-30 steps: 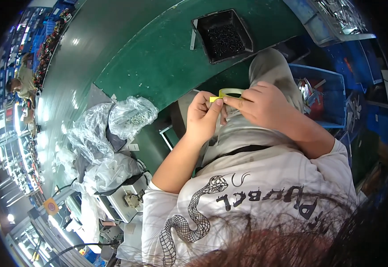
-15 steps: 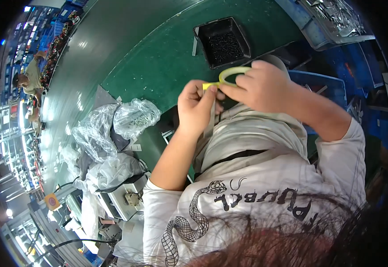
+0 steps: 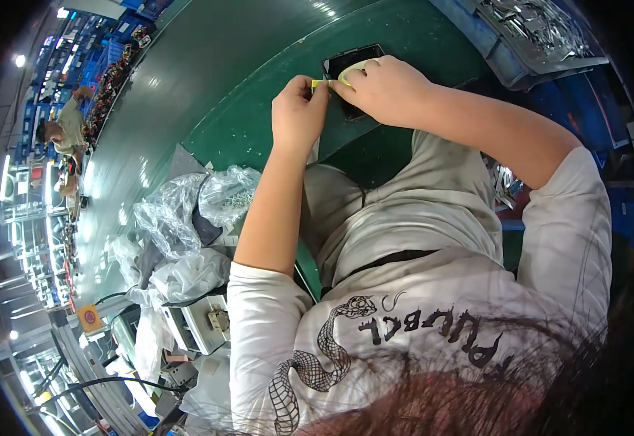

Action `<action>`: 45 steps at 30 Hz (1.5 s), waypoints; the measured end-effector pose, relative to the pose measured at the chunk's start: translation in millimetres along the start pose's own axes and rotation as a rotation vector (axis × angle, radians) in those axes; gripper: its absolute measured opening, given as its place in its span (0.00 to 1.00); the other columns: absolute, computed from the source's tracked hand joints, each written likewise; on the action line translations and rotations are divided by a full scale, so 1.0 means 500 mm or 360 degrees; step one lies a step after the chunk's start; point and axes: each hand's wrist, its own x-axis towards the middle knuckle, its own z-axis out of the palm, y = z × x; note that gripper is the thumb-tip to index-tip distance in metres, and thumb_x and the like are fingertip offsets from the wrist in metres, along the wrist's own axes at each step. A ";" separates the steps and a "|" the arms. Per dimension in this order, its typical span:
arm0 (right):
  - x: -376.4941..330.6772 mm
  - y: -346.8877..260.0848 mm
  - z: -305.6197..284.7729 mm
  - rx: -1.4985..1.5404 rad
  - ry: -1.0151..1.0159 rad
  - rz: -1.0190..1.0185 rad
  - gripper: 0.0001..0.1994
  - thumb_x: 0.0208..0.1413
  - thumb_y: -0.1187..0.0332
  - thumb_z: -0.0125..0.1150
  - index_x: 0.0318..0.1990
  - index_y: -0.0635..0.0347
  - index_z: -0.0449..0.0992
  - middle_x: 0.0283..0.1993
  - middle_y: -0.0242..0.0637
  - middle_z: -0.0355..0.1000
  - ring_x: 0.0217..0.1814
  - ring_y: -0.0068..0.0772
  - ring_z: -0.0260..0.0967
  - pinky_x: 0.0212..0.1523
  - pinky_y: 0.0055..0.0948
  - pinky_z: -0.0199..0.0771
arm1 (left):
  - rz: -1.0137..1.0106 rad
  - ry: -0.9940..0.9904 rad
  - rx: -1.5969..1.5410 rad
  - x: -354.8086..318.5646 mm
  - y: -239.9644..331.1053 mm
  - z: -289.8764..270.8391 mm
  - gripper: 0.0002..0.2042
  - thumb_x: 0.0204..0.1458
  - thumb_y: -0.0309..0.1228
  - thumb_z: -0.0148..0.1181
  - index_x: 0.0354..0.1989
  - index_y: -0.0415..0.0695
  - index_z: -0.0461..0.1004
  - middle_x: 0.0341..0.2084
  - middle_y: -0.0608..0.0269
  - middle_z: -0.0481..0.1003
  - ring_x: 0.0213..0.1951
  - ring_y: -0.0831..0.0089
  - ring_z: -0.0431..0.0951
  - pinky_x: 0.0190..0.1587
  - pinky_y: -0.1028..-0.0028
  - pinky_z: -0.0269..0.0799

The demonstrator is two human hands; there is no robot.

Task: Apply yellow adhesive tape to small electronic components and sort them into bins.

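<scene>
Both arms reach out over the green work surface. My right hand [image 3: 391, 91] is closed round a roll of yellow tape [image 3: 345, 73], its fingers hooked through the ring. A short yellow strip [image 3: 320, 83] runs from the roll to my left hand [image 3: 294, 112], which pinches it between thumb and fingertips. The two hands almost meet. Right behind them is a black plastic bin [image 3: 375, 51], partly covered by my right hand and the roll; dark contents show only in part.
On the left lie clear plastic bags [image 3: 230, 196] with small pale parts, above a grey machine [image 3: 201, 320]. A blue crate of shiny metal pieces [image 3: 542, 36] stands at the upper right. Far left, another person [image 3: 66, 131] works beside the long green table [image 3: 157, 94].
Both hands have moved away from my body and a little left, carrying the tape roll up to the black bin. They now cover part of it. The strip stays pinched in the left hand.
</scene>
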 end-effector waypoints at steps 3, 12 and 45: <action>0.004 0.006 0.012 -0.0104 0.0069 0.0020 0.22 0.55 0.65 0.53 0.58 0.55 0.71 0.40 0.35 0.72 0.37 0.35 0.74 0.36 0.30 0.74 | 0.0052 0.0058 0.0068 0.015 0.009 0.003 0.11 0.54 0.35 0.61 0.34 0.38 0.75 0.23 0.52 0.77 0.24 0.63 0.77 0.31 0.69 0.71; 0.035 -0.013 0.044 -0.0251 -0.0049 0.0121 0.13 0.46 0.65 0.60 0.37 0.62 0.79 0.37 0.39 0.73 0.39 0.34 0.74 0.34 0.30 0.71 | 0.0109 0.0033 0.0509 0.062 0.025 0.014 0.13 0.55 0.38 0.60 0.37 0.39 0.76 0.28 0.53 0.79 0.30 0.59 0.78 0.35 0.67 0.72; -0.148 0.124 0.158 0.0415 0.0054 0.0660 0.23 0.53 0.72 0.57 0.59 0.54 0.70 0.57 0.38 0.67 0.60 0.44 0.62 0.57 0.42 0.61 | -0.0755 -0.0389 -0.1915 -0.164 -0.024 -0.019 0.08 0.65 0.38 0.46 0.36 0.50 0.62 0.27 0.66 0.63 0.21 0.75 0.64 0.22 0.75 0.63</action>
